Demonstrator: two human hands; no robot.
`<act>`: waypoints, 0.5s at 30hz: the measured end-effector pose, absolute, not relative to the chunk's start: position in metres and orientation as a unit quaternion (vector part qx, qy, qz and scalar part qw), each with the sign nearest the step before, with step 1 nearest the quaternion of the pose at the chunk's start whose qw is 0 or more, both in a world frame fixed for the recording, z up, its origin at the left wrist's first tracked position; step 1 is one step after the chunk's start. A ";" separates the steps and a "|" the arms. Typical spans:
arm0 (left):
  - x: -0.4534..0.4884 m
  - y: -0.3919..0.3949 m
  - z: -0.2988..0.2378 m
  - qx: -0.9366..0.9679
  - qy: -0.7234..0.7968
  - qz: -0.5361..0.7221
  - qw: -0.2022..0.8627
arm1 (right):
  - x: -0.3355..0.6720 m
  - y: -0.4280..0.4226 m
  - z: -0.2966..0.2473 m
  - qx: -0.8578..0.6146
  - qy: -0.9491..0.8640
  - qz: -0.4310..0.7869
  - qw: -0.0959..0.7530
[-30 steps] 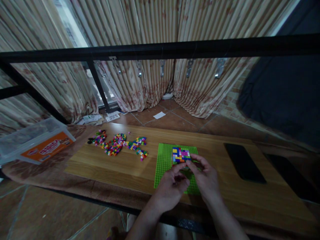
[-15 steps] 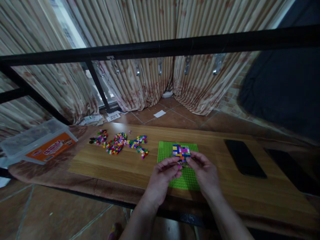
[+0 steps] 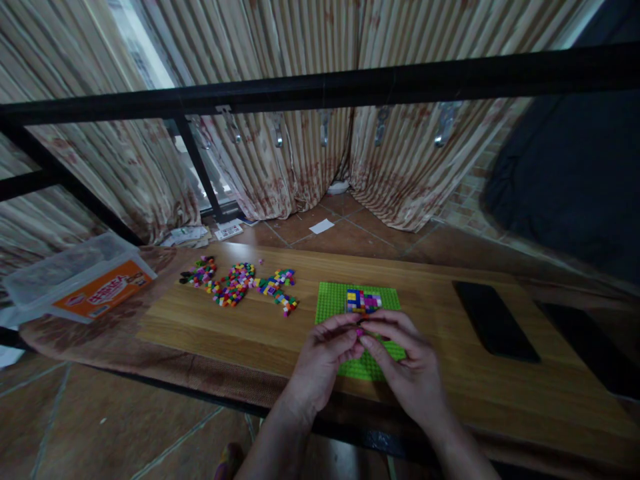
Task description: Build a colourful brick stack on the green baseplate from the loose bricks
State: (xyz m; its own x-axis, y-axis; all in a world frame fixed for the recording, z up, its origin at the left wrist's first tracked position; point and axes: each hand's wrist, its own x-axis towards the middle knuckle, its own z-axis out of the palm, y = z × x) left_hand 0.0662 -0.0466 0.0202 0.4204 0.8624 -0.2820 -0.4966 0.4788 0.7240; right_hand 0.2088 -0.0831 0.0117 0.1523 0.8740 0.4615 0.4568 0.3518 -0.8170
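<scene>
Head view: your left hand (image 3: pixel 320 360) pinches a pink brick (image 3: pixel 359 332); your right hand (image 3: pixel 413 363) meets it with its fingertips, grip unclear. The brick is over the green board (image 3: pixel 367 368), on your side of the multicoloured block (image 3: pixel 356 299). Tabletop (image 3: pixel 240 340) separates the board from loose bricks (image 3: pixel 237 283), left, and a black slab (image 3: pixel 493 320), right.

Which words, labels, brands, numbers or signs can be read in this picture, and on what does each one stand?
None reads with certainty.
Orange label on the clear plastic box: large white lettering, too blurred to quote.
White printed card near the curtain: dark marks, too small to read.
</scene>
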 end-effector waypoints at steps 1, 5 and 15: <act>0.066 -0.047 0.020 0.282 0.326 0.426 0.795 | 0.208 -0.083 0.011 -0.533 -0.628 0.194 0.533; 0.067 -0.048 0.019 0.288 0.330 0.425 0.792 | 0.208 -0.081 0.008 -0.539 -0.631 0.187 0.525; 0.071 -0.046 0.011 0.431 0.423 0.440 0.664 | 0.233 -0.073 -0.002 -0.624 -0.555 0.090 0.542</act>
